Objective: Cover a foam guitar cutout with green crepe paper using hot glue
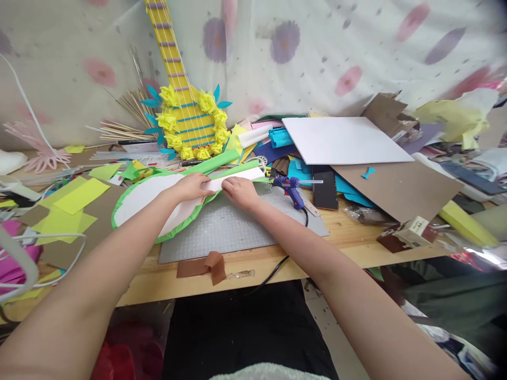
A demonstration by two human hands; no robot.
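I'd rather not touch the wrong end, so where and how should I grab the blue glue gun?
Take the blue glue gun by its handle, probably with your right hand, from the near right side: the handle slants toward you, while the glue stick juts right and the front points left.

Bare forearms (119, 264), black bottoms (245, 327), pale textured top (269, 372)

We see bright, diffuse light across the table (158, 282), with dim shade beneath it. The left hand (194, 187) and right hand (240, 193) look fairly sharp, but glare whitens the shiny wrapping (483, 255) at far right, where wide-angle distortion stretches and softens our view.
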